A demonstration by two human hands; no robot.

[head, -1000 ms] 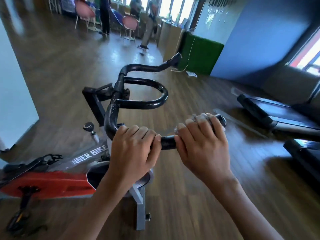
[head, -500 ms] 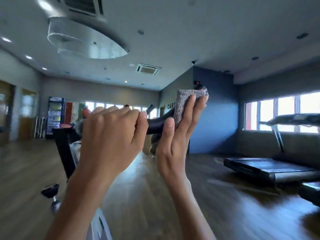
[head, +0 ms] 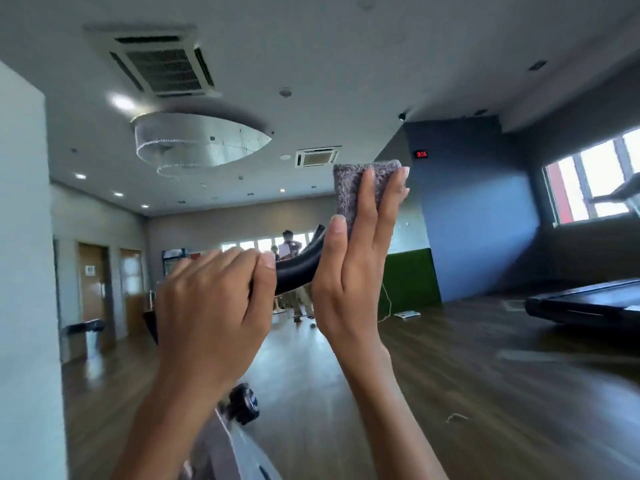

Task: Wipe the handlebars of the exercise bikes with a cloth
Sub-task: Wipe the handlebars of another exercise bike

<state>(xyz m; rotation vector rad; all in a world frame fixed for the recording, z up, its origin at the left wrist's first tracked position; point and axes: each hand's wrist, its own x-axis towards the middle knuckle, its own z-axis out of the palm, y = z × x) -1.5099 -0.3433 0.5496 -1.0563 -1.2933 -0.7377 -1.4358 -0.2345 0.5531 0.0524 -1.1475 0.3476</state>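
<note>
Cloth [head: 349, 188] lifted higher, right hand [head: 349, 282] flat against it, left hand [head: 211, 306] gripping handlebar [head: 298, 271]; treadmill [head: 585, 306] at right

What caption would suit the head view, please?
Left hand grips the black handlebar; right hand, fingers straight, holds a grey cloth beside it.

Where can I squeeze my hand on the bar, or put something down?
On the curved black handlebar only a short bare stretch shows, between the left hand gripping it and the right hand pressing the fuzzy grey cloth. Crowded there. Bare wooden floor lies right of that hand, up to the black treadmill.
</note>
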